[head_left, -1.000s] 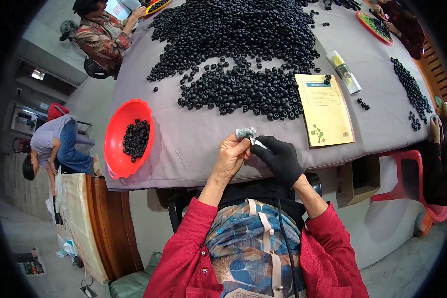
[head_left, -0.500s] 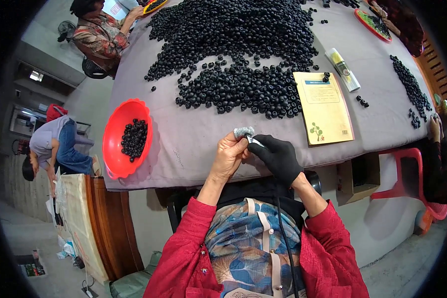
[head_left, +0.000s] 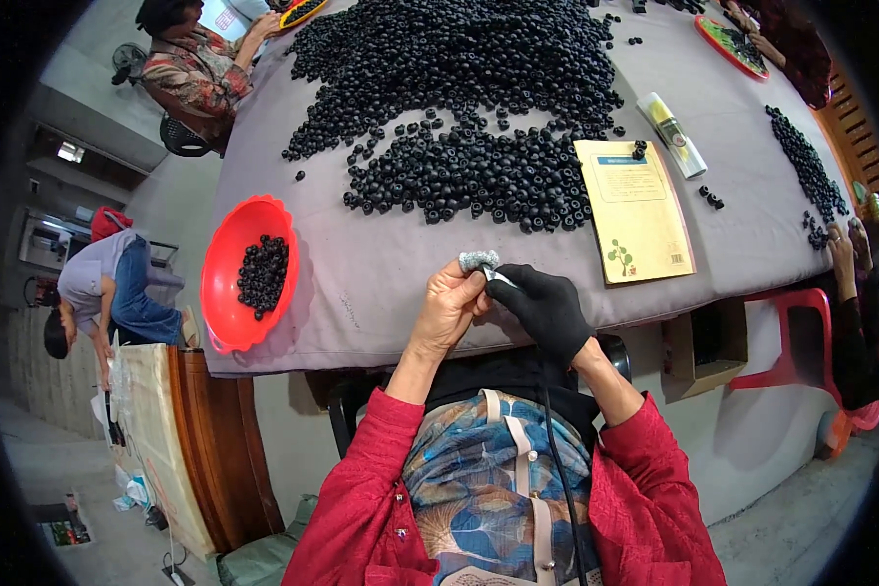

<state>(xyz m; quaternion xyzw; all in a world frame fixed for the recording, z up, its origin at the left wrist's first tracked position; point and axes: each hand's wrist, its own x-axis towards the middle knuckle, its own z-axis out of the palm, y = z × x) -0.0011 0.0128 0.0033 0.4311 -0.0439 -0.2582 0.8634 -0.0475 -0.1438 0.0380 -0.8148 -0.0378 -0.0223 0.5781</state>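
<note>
My left hand (head_left: 446, 301) is bare, with a grey speckled finger cover (head_left: 478, 260) on the index finger. Its thumb and fingers are closed in a pinch; whatever sits between them is too small and covered to make out. My right hand (head_left: 547, 308), in a black glove, meets it at the table's front edge and grips a small, pale, pointed blade (head_left: 498, 279) at the left fingertips. Beyond both hands lies a heap of small black ring-shaped pieces (head_left: 469, 176). To the left, a red scalloped basin (head_left: 227, 311) contains more of these pieces.
A yellow booklet (head_left: 638, 230) and a white-and-yellow packaged item (head_left: 672, 137) lie right of the heap. Another black row (head_left: 806, 166) lines the right side, near a person's hands (head_left: 843, 256). People sit around the grey-covered table (head_left: 391, 283). A pink stool (head_left: 801, 337) stands at right.
My hands stay almost in place, still pinched together with the blade between them. At the right edge, another person's hands have come further into view beside the black row.
</note>
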